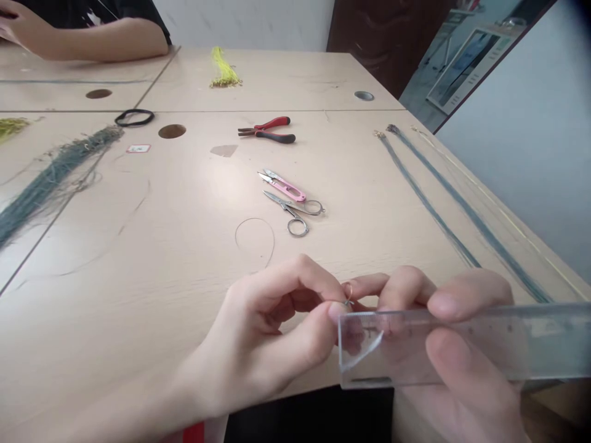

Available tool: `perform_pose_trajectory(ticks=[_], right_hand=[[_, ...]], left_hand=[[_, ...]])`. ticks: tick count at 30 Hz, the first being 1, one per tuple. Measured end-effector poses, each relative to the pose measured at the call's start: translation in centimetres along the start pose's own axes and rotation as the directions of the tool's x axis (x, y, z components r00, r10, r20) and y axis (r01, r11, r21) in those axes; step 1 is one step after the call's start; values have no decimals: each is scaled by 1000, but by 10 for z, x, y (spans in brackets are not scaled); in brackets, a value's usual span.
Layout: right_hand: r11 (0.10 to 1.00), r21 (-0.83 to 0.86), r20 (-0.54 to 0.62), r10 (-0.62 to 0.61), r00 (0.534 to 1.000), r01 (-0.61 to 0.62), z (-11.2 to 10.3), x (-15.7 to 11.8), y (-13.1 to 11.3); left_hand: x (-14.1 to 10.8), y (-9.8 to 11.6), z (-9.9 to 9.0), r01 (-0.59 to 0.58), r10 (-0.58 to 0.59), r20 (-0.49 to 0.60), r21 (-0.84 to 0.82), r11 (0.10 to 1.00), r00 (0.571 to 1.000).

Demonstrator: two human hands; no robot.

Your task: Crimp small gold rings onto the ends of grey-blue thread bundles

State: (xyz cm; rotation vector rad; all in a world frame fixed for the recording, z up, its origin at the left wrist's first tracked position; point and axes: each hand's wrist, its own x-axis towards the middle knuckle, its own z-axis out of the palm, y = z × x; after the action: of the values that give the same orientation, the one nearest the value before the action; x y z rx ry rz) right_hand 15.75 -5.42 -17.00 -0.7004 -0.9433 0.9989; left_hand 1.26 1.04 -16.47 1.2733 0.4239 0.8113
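My left hand point(272, 326) pinches a thin wire with a small ring point(348, 294) at its end, between thumb and forefinger, just above the table's front edge. A loop of that wire point(255, 237) lies on the table behind the hand. My right hand point(443, 332) grips a clear plastic ruler point(462, 344), held level and reaching to the right edge of the view; its fingertips meet the left hand's at the ring.
On the light wooden table point(184, 258) lie silver scissors point(293, 212), pink thread snips point(284, 184) and red-handled pliers point(268, 129). Dark wire bundles lie at the left point(50, 172) and right point(434, 203). Yellow strands point(224, 71), a black band point(135, 117). Another person's arm point(92, 40) rests far left.
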Motion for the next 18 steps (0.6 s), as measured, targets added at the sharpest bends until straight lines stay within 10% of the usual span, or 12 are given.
perform_pose_trajectory(ticks=[18], right_hand=[[992,20,-27,126,992,-126,-2,0,-5]], left_hand=[[-2,3,-1,-45,37,66,127,991,997]])
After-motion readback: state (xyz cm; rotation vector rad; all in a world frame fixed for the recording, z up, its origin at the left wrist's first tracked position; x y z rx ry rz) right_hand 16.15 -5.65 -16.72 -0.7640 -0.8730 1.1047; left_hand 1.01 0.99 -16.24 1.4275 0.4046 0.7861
